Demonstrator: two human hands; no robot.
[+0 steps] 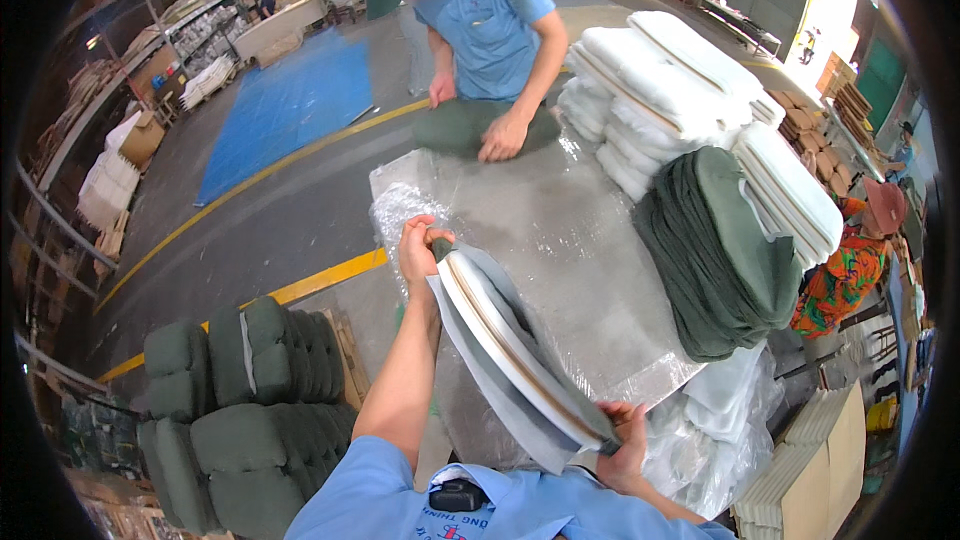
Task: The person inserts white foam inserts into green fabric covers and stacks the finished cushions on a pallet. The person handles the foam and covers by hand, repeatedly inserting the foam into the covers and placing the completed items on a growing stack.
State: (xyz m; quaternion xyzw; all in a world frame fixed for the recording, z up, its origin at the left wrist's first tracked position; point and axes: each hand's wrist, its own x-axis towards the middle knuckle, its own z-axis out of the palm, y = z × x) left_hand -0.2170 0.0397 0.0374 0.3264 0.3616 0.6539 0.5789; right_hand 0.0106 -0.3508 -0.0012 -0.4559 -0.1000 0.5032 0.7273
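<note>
The left hand [421, 248] is clenched on the far end of a flat, curved foam pad with a white core and a grey fabric cover [510, 360], while the right hand [625, 445] grips the near end close to the person's chest. Held at both ends like this, the long pad stays taut and on edge above the worktop [560, 240], which probably makes it easier to work the loose grey cover along the stiffer core. A tan line runs the length of the pad, perhaps a seam or a thin board layer; the fisheye bend makes it hard to tell.

The worktop is wrapped in clear, crinkled plastic film that shines under the light. On its far right stands a stack of bare white foam pads [660, 80], soft-edged and thick, and nearer on the right a leaning pile of dark green fabric-covered pads [720, 260], set within easy reach. At the far edge a co-worker in a blue shirt presses a hand [503, 138] onto a dark green pad [470, 125] lying flat.

On the floor to the near left sit bundles of green cushions [245, 400], plump and rounded, beside a yellow floor line [320, 280].
</note>
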